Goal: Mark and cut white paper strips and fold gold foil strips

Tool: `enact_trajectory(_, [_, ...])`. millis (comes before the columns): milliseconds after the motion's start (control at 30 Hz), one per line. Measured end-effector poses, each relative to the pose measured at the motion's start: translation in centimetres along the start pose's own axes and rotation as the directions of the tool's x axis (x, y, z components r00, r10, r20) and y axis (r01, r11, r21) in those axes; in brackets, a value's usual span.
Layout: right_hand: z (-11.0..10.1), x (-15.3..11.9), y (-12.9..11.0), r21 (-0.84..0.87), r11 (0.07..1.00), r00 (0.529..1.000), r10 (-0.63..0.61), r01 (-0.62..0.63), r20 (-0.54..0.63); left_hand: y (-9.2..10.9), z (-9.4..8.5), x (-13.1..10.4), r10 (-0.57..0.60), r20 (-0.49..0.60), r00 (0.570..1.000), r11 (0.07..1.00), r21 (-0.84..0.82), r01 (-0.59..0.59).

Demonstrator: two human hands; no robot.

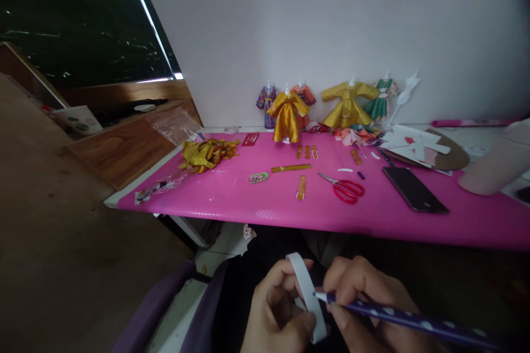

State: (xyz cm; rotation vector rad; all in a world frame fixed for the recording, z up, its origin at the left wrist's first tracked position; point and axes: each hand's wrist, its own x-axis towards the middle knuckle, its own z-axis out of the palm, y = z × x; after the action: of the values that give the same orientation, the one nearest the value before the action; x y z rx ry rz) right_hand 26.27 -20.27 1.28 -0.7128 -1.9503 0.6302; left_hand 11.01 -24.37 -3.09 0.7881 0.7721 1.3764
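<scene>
Low in the view, above my lap, my left hand (275, 309) is closed around a narrow white band (305, 285) that curves like a ring. Its thumb presses the lower end; part of the band is hidden by the fingers. A dark purple pen with pale spots (393, 314) is gripped in my right hand (360, 292). The pen's white tip touches or nearly touches the outer face of the band. On the pink table ahead lie red-handled scissors (348, 190), a gold fabric strip (291, 167) and a short gold piece (301, 187).
Small doll dresses on stands (286, 116) line the wall. Gold fabric scraps (207, 154) are heaped at the left. A black phone (415, 190), white paper pieces (414, 143) and a pale bottle (492, 160) lie or stand at right. The pink table (248, 201) ends before my lap.
</scene>
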Motion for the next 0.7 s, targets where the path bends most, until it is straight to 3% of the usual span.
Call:
enact_trajectory(133, [0.31,-0.13,0.14,0.039,0.999,0.999,-0.022,0.023,-0.026,0.22,0.15,0.01,-0.018,-0.041,0.999,1.0,0.002,0.018])
enact_trajectory(333, [0.14,-0.19,0.65,0.053,0.999,1.0,-0.009,0.008,0.028,0.72,0.59,0.05,-0.092,-0.095,0.991,0.996,-0.013,0.091])
enact_trajectory(700, [0.2,-0.16,0.43,0.062,0.998,1.0,0.014,-0.014,0.0,0.13,-0.15,0.04,-0.041,-0.044,0.998,0.999,-0.007,0.04])
